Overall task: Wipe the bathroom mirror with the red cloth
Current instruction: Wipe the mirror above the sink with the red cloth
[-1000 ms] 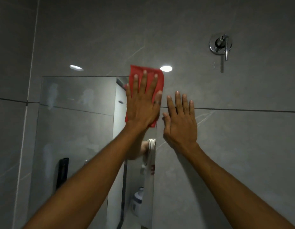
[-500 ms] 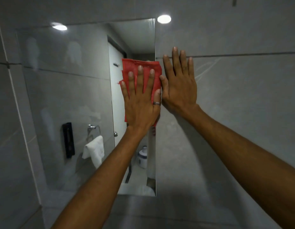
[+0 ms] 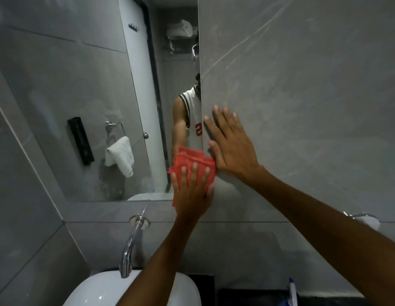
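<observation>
The wall mirror fills the upper left of the view; its right edge runs down the middle and its bottom edge sits above the tap. My left hand lies flat on the folded red cloth, pressing it against the mirror's lower right corner, partly over the edge onto the wall. Flat on the grey wall tile just right of the mirror's edge rests my right hand, fingers spread, holding nothing. A person's reflection shows in the mirror above the cloth.
A chrome wall tap juts out below the mirror over a white basin. A chrome fitting sticks out of the wall at the right. A blue-and-white bottle top stands at the bottom right.
My left hand has slid the red cloth down the mirror's right edge, from near the top to the bottom corner. The view has tilted down, and my right hand stays on the wall.
</observation>
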Available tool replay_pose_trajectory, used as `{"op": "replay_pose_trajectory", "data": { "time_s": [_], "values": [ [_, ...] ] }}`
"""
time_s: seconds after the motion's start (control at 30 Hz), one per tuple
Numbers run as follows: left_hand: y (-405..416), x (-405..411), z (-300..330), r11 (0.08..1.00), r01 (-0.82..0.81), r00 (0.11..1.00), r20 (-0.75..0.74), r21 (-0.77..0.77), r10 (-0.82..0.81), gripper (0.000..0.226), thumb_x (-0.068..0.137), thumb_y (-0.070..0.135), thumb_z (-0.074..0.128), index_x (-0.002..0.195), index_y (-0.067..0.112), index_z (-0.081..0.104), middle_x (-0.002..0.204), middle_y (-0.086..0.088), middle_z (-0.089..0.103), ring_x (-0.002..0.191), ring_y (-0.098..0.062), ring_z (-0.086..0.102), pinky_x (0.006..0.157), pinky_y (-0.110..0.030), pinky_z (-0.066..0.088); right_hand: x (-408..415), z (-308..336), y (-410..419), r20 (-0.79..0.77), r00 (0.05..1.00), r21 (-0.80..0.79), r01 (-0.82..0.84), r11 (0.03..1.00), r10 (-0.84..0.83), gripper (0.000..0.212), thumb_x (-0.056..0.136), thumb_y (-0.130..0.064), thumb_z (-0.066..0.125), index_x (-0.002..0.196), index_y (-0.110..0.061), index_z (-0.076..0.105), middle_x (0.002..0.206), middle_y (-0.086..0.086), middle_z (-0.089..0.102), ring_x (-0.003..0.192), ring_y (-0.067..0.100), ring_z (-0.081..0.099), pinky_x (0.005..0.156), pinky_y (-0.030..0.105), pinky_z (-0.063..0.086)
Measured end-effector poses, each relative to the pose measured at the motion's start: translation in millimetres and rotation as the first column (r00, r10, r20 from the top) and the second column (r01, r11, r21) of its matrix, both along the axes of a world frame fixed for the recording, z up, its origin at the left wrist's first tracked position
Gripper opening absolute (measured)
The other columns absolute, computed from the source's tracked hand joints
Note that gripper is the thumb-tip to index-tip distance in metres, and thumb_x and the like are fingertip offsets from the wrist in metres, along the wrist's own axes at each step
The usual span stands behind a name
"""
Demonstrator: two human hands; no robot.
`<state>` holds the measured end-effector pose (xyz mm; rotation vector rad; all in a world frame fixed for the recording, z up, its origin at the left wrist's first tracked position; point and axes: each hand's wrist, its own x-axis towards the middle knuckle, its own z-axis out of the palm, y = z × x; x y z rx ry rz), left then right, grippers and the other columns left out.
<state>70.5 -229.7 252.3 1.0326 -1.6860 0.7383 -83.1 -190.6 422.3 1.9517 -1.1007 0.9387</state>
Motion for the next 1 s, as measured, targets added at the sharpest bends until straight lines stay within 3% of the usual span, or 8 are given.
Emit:
{"op": "replay_pose_trajectory", "data": {
  "time_s": [0.17,0.23,0.3,0.43,0.57,0.8,0.9,1.0],
  "values": [
    [21,6,-52,0.98,0.063,0.997,-0.056,0.189,-0.054,0.063,0.105,0.05,0.037,0.163,0.032,0.019,0.175,0.0,-0.001,0.16,-0.033,0.011,0.103,-0.077,0.043,-16,-26,13,-0.11,0.993,0.004,0.052,0.999,-0.051,0.061,0.105,-0.034,0.033,0.16,-0.008,0.027,0.168,0.021,0.018,0.158,0.033,0.012,0.13,0.046,0.005],
    [18,4,-44,0.975,0.041,0.998,-0.061,0.218,-0.029,0.06,0.104,0.05,0.039,0.159,0.03,0.029,0.175,0.0,0.0,0.156,-0.037,0.019,0.105,-0.075,0.043,-20,-20,14,-0.109,0.992,-0.009,0.056,0.998,-0.057,0.061,0.105,-0.035,0.034,0.16,-0.009,0.025,0.169,0.018,0.014,0.158,0.031,0.01,0.13,0.044,0.003],
    [14,-1,-23,0.983,0.008,0.997,-0.073,0.183,0.006,0.069,0.099,0.048,0.046,0.162,0.031,0.022,0.175,-0.003,0.001,0.16,-0.035,0.013,0.11,-0.073,0.038,-21,-4,13,-0.092,0.994,-0.035,0.06,0.998,-0.063,0.062,0.104,-0.035,0.035,0.16,-0.009,0.022,0.168,0.017,0.012,0.158,0.028,0.007,0.13,0.043,0.001],
    [0,-10,56,0.995,-0.01,0.994,-0.108,0.095,0.02,0.07,0.104,0.049,0.036,0.165,0.028,0.009,0.175,-0.008,0.001,0.162,-0.034,0.002,0.121,-0.071,0.022,-16,49,5,0.002,1.0,-0.089,0.03,0.996,-0.03,0.062,0.104,-0.037,0.033,0.159,-0.008,0.029,0.168,0.019,0.015,0.157,0.025,0.004,0.13,0.041,-0.001],
    [-24,-4,192,0.998,-0.052,0.998,-0.047,-0.023,0.051,0.072,0.105,0.054,0.035,0.165,0.028,0.006,0.175,-0.009,0.001,0.162,-0.034,0.001,0.129,-0.063,0.002,-4,118,-5,0.054,0.998,-0.16,-0.02,0.987,0.029,0.063,0.105,-0.042,0.029,0.16,-0.011,0.026,0.169,0.012,0.006,0.158,0.024,0.0,0.131,0.039,-0.002],
    [-17,4,420,0.985,-0.134,0.991,-0.007,-0.11,0.134,0.074,0.106,0.06,0.027,0.166,0.02,0.006,0.175,-0.012,-0.002,0.162,-0.035,-0.005,0.128,-0.064,0.003,9,220,-7,0.14,0.988,-0.189,-0.044,0.981,0.071,0.066,0.106,-0.046,0.022,0.164,-0.017,0.016,0.173,0.01,0.002,0.16,0.023,-0.006,0.131,0.042,-0.004],
    [-9,12,463,0.988,-0.135,0.991,0.009,-0.076,0.136,0.072,0.107,0.056,0.022,0.166,0.019,0.001,0.174,-0.011,-0.008,0.161,-0.033,-0.01,0.128,-0.062,0.002,12,244,-12,0.185,0.981,-0.218,-0.021,0.976,0.063,0.064,0.106,-0.045,0.026,0.164,-0.018,0.014,0.173,0.01,0.002,0.159,0.022,-0.007,0.13,0.04,-0.006],
    [-6,20,455,0.981,-0.175,0.982,0.059,-0.087,0.18,0.073,0.107,0.057,0.021,0.165,0.02,-0.002,0.174,-0.01,-0.011,0.161,-0.032,-0.012,0.129,-0.06,0.002,20,248,-18,0.179,0.982,-0.221,-0.011,0.975,0.052,0.066,0.106,-0.048,0.022,0.164,-0.019,0.012,0.173,0.009,-0.001,0.159,0.021,-0.011,0.13,0.039,-0.008]
  ]
}}
